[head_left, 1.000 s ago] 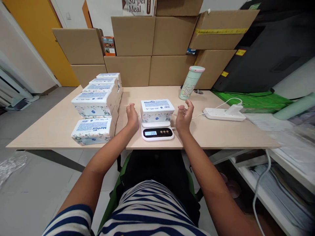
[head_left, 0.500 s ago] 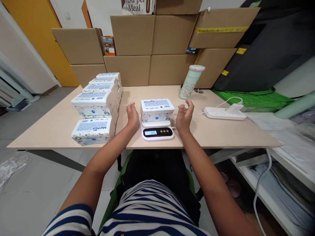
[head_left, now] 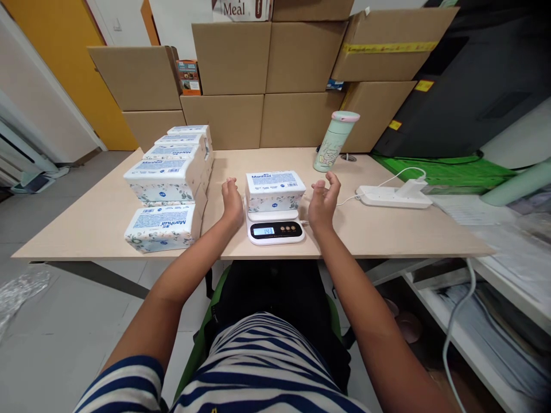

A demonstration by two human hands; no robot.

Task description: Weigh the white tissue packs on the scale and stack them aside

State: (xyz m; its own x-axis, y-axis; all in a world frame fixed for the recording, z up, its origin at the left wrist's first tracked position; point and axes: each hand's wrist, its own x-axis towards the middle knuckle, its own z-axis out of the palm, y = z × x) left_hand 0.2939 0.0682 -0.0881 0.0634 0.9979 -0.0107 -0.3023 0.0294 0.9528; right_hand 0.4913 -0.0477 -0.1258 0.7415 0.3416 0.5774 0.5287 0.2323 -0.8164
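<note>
A white tissue pack (head_left: 275, 191) with blue lettering and a floral band lies on the platform of a white digital kitchen scale (head_left: 276, 241). The lit display seems to read 143. Just left of the scale, my left hand (head_left: 232, 203) rests on its edge on the table, holding nothing, its fingers loosely curled but apart from the thumb. On the other side my right hand (head_left: 322, 203) is open, thumb and fingers spread, near the pack but apart from it. Stacked tissue packs (head_left: 163, 178) of the same kind stand to the left of my left hand.
Behind the table (head_left: 241, 246) rises a wall of cardboard boxes (head_left: 228, 63). A mint-green tumbler (head_left: 333, 143) with a pink lid stands at the back. To the right lies a white power strip (head_left: 379, 197) with a plug and cables; one cable runs toward the scale.
Both hands, the pack and the scale hold the same places. Only the camera view has shifted very slightly.
</note>
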